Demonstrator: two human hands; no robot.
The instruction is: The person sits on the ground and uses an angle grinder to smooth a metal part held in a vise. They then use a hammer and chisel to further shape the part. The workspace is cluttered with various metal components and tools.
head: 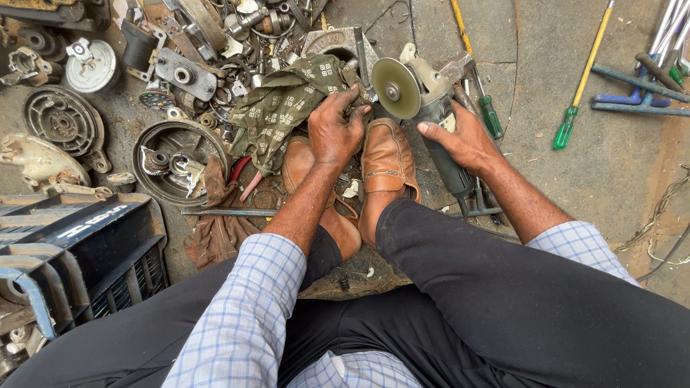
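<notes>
angle grinder (424, 108) grey-green, worn disc | right hand (460, 140) grip closed on it | left hand (334, 129) clutching patterned cloth (280, 108)

The left hand (336, 129) closes over a small part, hiding its shape, and the patterned cloth (282, 106) covers whatever lies under it. The right hand (463, 140) hides the middle of the angle grinder (424, 108). The yellow-handled tool (586, 75) and the blue tools (640, 93) at far right run off the top edge. The black crate (79, 251) is cut by the left edge. The scrap pile (215, 43) is too tangled to tell apart.
</notes>
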